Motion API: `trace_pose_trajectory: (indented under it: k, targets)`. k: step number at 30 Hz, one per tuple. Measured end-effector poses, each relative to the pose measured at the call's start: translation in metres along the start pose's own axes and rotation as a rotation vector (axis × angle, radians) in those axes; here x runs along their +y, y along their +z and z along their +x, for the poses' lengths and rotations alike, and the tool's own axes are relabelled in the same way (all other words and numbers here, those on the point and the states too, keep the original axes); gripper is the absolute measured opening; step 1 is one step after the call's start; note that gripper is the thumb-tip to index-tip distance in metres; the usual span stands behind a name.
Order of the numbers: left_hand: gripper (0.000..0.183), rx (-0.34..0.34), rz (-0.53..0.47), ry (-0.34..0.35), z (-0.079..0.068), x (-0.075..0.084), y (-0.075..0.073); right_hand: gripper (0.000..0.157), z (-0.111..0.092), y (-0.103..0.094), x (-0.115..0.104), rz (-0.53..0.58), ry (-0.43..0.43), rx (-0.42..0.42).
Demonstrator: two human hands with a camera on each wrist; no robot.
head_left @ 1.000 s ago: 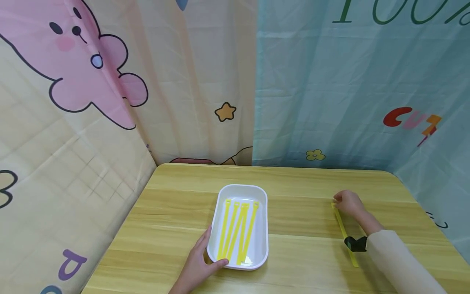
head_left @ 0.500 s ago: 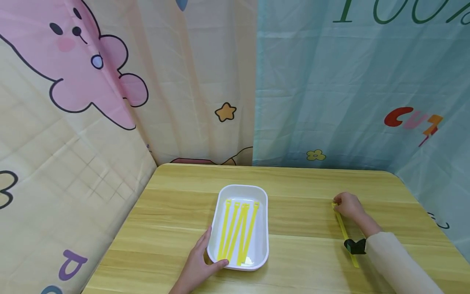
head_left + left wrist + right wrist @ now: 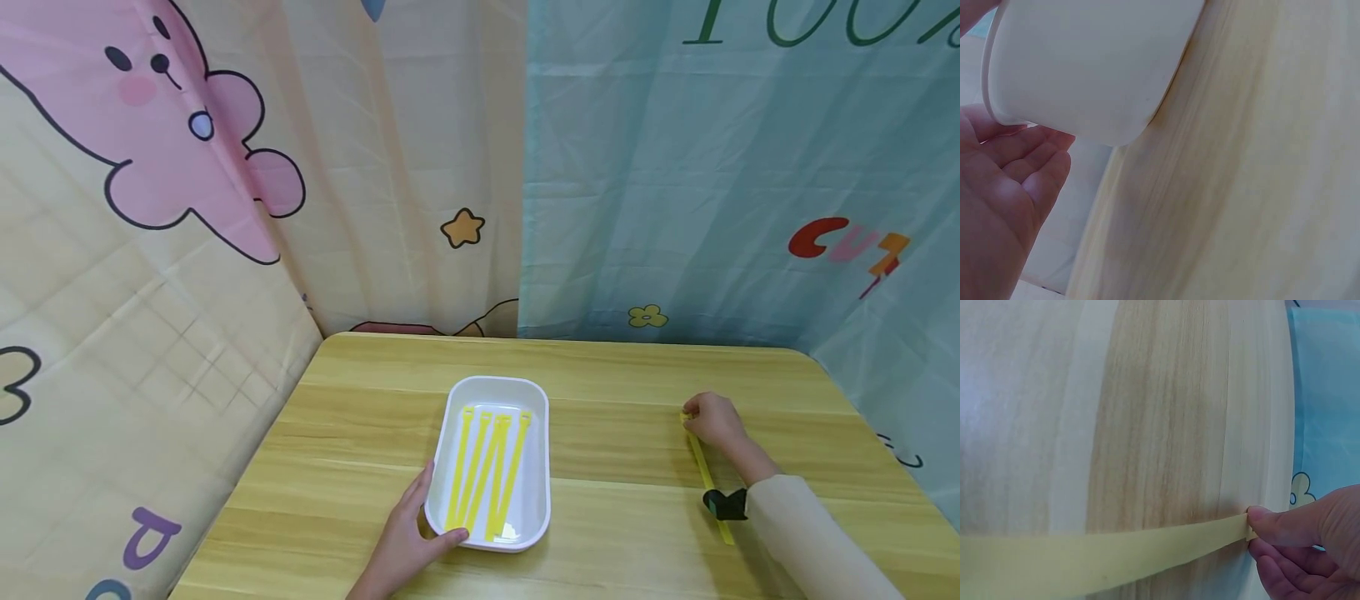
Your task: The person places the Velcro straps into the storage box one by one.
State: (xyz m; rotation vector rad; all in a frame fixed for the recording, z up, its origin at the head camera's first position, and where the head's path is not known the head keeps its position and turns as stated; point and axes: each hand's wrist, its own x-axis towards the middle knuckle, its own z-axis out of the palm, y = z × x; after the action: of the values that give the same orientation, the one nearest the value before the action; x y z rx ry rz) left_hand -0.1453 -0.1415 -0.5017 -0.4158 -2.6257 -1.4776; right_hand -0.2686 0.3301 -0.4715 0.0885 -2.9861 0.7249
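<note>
My left hand holds the near left corner of a white plastic tray, thumb over the rim and fingers along the outer side. In the left wrist view the fingers bend against the tray wall. Several flat yellow straps with slotted heads lie lengthwise inside the tray. Off to the right, my right hand pinches the far end of another yellow strap between thumb and fingers. The right wrist view shows this strap stretching away from the fingertips, its pinched end slightly raised. Its slotted head is mostly hidden.
Both the tray and the single strap are on a wood-grain table. Printed curtains hang behind the table and at its sides. A black wrist device on the right arm covers part of the strap.
Over the last second my right hand has shifted very slightly at the strap's far end, keeping its pinch. The left hand and tray have stayed put; the head view drifts a little.
</note>
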Motion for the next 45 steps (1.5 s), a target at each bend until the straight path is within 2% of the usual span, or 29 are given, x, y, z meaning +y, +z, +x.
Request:
trace_pose_trajectory:
  k: [8,16,25,36,45]
  targets:
    - [0.099,-0.001,0.000,-0.008,0.0006,0.0008,-0.0002,0.020,-0.0012,0.0003,0.0013,0.028,-0.014,0.007]
    - [0.099,0.003,0.009,0.008,0.0006,0.0004,-0.0005,0.016,-0.0017,-0.0011,0.0015,0.048,-0.001,-0.019]
    - [0.099,-0.012,0.022,0.002,-0.0011,0.0025,-0.0010,0.014,-0.0023,0.0016,0.0057,0.052,-0.048,0.011]
    - [0.099,-0.021,0.024,-0.008,-0.0013,0.0031,-0.0010,0.009,-0.0031,0.0019,0.0058,0.054,0.005,0.003]
    - [0.099,-0.021,0.027,-0.003,-0.0018,0.0029,-0.0007,0.009,-0.0011,0.0001,0.0078,0.066,0.000,-0.025]
